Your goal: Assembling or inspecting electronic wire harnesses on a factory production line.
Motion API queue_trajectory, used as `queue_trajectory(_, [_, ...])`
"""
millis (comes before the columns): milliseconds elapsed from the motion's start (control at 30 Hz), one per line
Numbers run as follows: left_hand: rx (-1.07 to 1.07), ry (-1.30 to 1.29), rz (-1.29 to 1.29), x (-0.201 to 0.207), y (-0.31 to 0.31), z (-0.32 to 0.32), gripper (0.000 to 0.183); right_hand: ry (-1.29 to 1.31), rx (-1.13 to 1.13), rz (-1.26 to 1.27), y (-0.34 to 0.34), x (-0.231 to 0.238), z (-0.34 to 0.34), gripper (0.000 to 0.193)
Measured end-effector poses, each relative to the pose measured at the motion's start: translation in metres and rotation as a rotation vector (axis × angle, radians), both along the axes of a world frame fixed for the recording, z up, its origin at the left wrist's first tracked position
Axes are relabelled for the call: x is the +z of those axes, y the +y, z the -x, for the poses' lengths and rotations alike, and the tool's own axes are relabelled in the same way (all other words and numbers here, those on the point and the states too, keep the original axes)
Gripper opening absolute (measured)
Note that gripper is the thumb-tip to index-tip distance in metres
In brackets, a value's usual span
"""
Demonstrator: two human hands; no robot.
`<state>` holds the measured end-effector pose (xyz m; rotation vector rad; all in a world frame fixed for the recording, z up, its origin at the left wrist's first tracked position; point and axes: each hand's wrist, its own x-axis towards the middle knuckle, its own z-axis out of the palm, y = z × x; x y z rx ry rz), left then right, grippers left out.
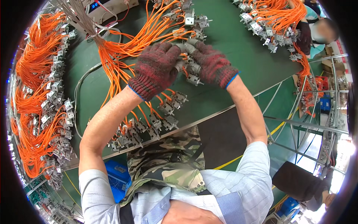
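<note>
My left hand (156, 67) and my right hand (214, 63) wear dark red and grey knit gloves with greyish fingertips. They come together over the green table, fingers bent and closed. What they pinch is hidden among the fingers. Small metal parts (193, 68) with orange wires show between the hands, right beside the fingertips. An orange wire bundle (112, 50) fans out to the left of my hands, gathered by grey cable at its upper end. Several more metal parts (167, 108) on orange wires lie nearer me, along the table's front edge.
Heaps of orange wires (31, 67) with metal ends line the left side. A device with a lit blue display (95, 5) stands at the upper left. Another person's gloved hand (304, 37) is by a wire heap (276, 18) at the upper right. A blue bin (117, 175) sits below the table edge.
</note>
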<state>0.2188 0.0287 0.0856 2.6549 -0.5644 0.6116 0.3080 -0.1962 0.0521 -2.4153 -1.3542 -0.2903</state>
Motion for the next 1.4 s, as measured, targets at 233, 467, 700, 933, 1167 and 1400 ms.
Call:
queue_trajectory(233, [0.243,0.225,-0.001,0.022,0.002,-0.062,0.034,0.106,-0.183,-0.271,-0.008,0.023,-0.037,0.069])
queue_trajectory(467, [0.264,0.542,0.055,-0.009,0.007,-0.121,0.046,0.359,-0.376,-0.457,0.011,-0.029,-0.137,0.076])
queue_trajectory(700, [-0.019,0.718,0.402,-0.034,0.018,-0.09,0.05,0.563,-0.456,-0.385,-0.003,-0.037,-0.095,0.058])
queue_trajectory(933, [-0.256,1.029,0.273,-0.026,0.036,-0.037,0.048,0.76,-0.604,-0.484,-0.007,-0.014,0.078,0.046])
queue_trajectory(1167, [-0.313,1.245,0.381,-0.022,0.054,0.015,0.043,0.728,-0.511,-0.407,-0.002,0.002,0.143,0.042])
queue_trajectory(1400, [-0.233,0.907,0.001,-0.018,0.042,0.023,0.05,-0.03,-0.507,-0.11,-0.026,-0.049,0.048,0.048])
